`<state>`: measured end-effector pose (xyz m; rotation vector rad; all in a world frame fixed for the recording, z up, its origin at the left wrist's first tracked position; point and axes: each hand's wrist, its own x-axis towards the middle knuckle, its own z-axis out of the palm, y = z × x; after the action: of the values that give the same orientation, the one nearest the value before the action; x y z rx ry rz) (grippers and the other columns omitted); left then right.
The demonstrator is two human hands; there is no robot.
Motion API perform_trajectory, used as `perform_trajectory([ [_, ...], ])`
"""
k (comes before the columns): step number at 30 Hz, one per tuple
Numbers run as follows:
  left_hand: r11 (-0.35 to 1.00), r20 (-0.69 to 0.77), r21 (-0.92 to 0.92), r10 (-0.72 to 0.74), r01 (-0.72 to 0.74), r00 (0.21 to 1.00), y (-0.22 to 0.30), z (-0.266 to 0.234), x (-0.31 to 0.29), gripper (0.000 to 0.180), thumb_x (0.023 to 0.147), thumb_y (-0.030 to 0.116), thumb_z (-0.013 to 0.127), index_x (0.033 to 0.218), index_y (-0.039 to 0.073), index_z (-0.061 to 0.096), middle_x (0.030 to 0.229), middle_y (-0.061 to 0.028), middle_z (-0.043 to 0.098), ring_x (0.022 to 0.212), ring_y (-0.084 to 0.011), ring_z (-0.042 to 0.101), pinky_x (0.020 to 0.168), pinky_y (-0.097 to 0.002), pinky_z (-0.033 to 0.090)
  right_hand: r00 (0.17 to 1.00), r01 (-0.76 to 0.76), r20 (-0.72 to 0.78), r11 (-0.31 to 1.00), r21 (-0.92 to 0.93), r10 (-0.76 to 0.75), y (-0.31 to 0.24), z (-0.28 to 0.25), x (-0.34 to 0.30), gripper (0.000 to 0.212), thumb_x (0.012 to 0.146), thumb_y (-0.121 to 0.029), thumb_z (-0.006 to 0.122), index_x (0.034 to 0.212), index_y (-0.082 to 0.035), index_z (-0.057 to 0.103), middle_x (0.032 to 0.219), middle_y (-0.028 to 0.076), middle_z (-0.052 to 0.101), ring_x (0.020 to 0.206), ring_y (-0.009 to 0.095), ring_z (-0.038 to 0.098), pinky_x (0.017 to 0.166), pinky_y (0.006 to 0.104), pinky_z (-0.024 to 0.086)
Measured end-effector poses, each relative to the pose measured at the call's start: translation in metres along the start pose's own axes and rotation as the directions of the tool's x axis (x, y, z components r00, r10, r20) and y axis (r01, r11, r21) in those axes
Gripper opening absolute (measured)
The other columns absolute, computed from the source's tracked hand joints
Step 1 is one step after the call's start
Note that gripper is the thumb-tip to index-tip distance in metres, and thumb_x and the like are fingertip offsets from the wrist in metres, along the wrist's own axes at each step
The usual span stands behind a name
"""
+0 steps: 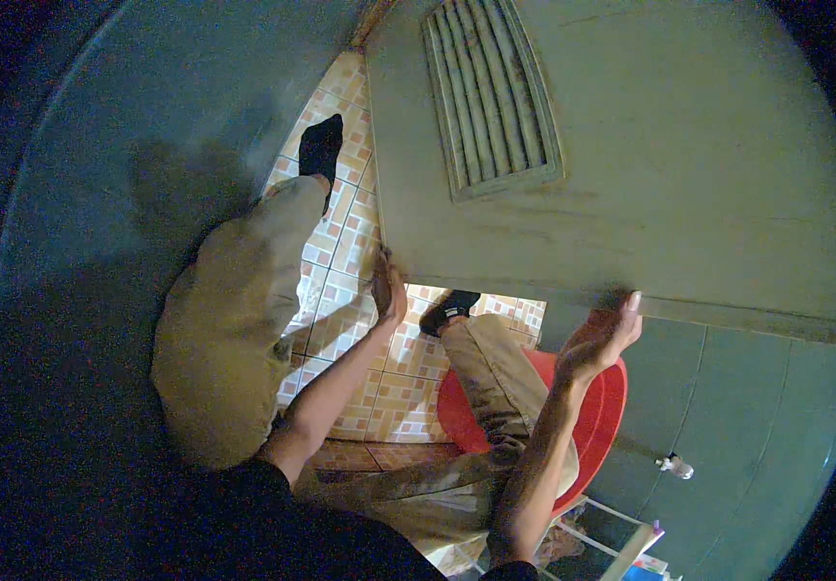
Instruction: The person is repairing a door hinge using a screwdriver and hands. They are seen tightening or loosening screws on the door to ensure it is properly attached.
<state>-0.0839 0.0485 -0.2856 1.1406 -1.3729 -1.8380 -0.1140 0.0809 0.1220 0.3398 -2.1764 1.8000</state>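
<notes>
A large grey-green door (669, 194) with a slatted vent (490, 97) fills the upper right, dark smears on its surface. My left hand (390, 290) is at the door's near left corner, its fingers lying along the side edge. Farther right, my right hand (600, 339) grips the near edge of the door, some of its fingers hidden behind the panel. Both my forearms reach up from the lower edge, bare below dark sleeves. Under the door's edge shows part of my leg (495, 373) in khaki trousers.
A red round plastic basin or stool (611, 407) stands beside my right leg. A white rack (626, 552) is at the lower right. A small tap (674, 467) juts from the green wall (747, 416). Patterned tiles (345, 252) cover the floor; a dark curved surface (147, 126) rises at left.
</notes>
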Motion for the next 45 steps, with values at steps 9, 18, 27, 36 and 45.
perform_trajectory([
  [9, 0.977, -0.026, 0.161, 0.149, -0.143, 0.988, 0.039, -0.007, -0.046, 0.059, 0.104, 0.037, 0.037, 0.15, 0.0, 0.033, 0.156, -0.02, 0.033, 0.145, -0.0333, 0.029, 0.119, -0.0428, 0.023, 0.997, 0.073, 0.02, 0.997, -0.022, -0.073, 0.008, -0.017, -0.002, 0.039, 0.1, -0.032, 0.054, 0.123, -0.001, 0.049, 0.123, 0.011, 0.056, 0.111, 0.019, 0.052, 0.097, 0.0361, 0.041],
  [18, 0.973, -0.07, 0.151, 0.189, -0.177, 0.98, -0.04, 0.002, 0.023, 0.059, 0.105, 0.039, 0.034, 0.149, 0.001, 0.036, 0.154, -0.0192, 0.037, 0.143, -0.032, 0.033, 0.118, -0.0424, 0.023, 0.999, 0.038, -0.034, 0.997, -0.072, -0.04, 0.011, -0.01, -0.002, 0.044, 0.098, -0.035, 0.056, 0.124, -0.001, 0.047, 0.124, 0.012, 0.054, 0.112, 0.019, 0.051, 0.096, 0.0357, 0.04],
  [27, 0.993, -0.122, 0.092, 0.088, -0.077, 0.989, -0.011, -0.001, -0.023, 0.054, 0.105, 0.037, 0.034, 0.143, 0.0, 0.045, 0.136, -0.0234, 0.056, 0.129, -0.0337, 0.049, 0.109, -0.0453, 0.032, 0.984, 0.148, 0.112, 0.985, -0.086, -0.138, 0.012, -0.022, -0.004, 0.043, 0.102, -0.031, 0.052, 0.13, 0.002, 0.047, 0.122, 0.009, 0.044, 0.112, 0.019, 0.049, 0.095, 0.0345, 0.041],
  [36, 0.996, 0.047, 0.087, 0.033, -0.037, 0.998, -0.021, -0.011, 0.019, 0.062, 0.107, 0.044, 0.024, 0.153, 0.003, 0.03, 0.159, -0.0127, 0.029, 0.148, -0.0269, 0.023, 0.121, -0.0383, 0.015, 0.993, 0.105, 0.064, 0.993, -0.059, -0.101, 0.008, -0.013, -0.007, 0.049, 0.102, -0.033, 0.052, 0.135, 0.002, 0.044, 0.126, 0.009, 0.039, 0.109, 0.019, 0.049, 0.095, 0.0348, 0.041],
  [45, 0.976, 0.006, 0.16, 0.147, -0.146, 0.989, 0.039, 0.003, -0.036, 0.053, 0.103, 0.029, 0.035, 0.148, 0.001, 0.038, 0.151, -0.0199, 0.042, 0.141, -0.035, 0.037, 0.117, -0.0427, 0.026, 0.98, 0.159, 0.146, 0.976, -0.15, -0.138, -0.008, -0.013, -0.006, 0.032, 0.097, -0.025, 0.064, 0.113, 0.001, 0.054, 0.101, 0.01, 0.057, 0.093, 0.02, 0.053, 0.086, 0.0342, 0.043],
])
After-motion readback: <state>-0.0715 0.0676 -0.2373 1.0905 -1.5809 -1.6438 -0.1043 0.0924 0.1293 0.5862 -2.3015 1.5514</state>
